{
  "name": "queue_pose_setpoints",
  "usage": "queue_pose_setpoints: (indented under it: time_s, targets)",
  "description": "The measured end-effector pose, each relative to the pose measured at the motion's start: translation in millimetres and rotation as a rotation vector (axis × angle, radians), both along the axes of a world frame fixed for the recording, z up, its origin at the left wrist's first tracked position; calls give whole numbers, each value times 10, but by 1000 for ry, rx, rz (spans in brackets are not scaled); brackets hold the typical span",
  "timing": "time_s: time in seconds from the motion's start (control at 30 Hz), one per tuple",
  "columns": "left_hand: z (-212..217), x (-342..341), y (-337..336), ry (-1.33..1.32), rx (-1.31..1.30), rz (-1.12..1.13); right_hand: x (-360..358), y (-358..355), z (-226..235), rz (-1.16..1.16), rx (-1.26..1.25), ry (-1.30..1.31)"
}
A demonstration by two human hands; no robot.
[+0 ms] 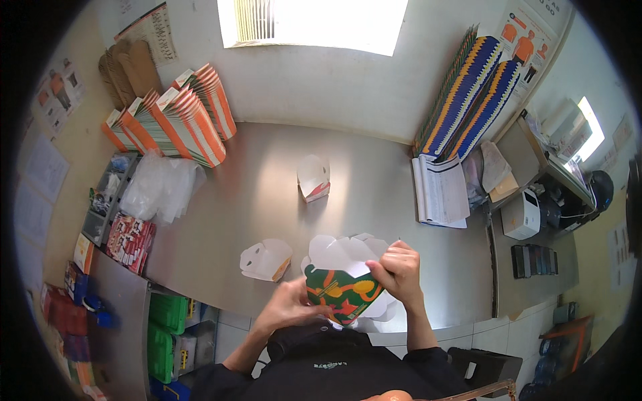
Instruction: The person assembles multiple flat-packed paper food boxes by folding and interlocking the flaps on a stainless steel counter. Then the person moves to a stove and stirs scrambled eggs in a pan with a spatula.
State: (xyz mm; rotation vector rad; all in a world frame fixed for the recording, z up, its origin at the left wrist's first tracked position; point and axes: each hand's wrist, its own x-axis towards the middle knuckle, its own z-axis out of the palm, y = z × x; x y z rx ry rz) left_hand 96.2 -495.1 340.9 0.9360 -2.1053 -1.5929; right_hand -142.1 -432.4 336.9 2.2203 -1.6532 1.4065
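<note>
Both hands, left [289, 304] and right [400, 271], are pinching a green patterned carton [341, 291] over the counter's [254, 194] near edge. Two folded white cartons [266, 260] [313, 177] are lying behind, flaps open.

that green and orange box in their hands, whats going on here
A person is holding a green, orange and yellow printed paperboard box with white flaps open at the top, just above the near edge of a steel table. The left hand grips its lower left side and the right hand pinches its upper right flap. Two other white folded boxes sit on the table: one near the left hand, one further back. Stacks of flat orange-striped cartons and blue-striped cartons lean against the wall.
</note>
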Motion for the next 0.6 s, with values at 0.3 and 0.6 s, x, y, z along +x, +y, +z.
queue_pose_setpoints:
  time_s: [0.3, 0.6]
  targets:
    - [64, -219, 275, 51, -277, -3, 394, 81, 355, -298, -90, -105]
    - [-143, -285, 310, 275, -418, 229, 342, 429, -42, 163, 444, -221]
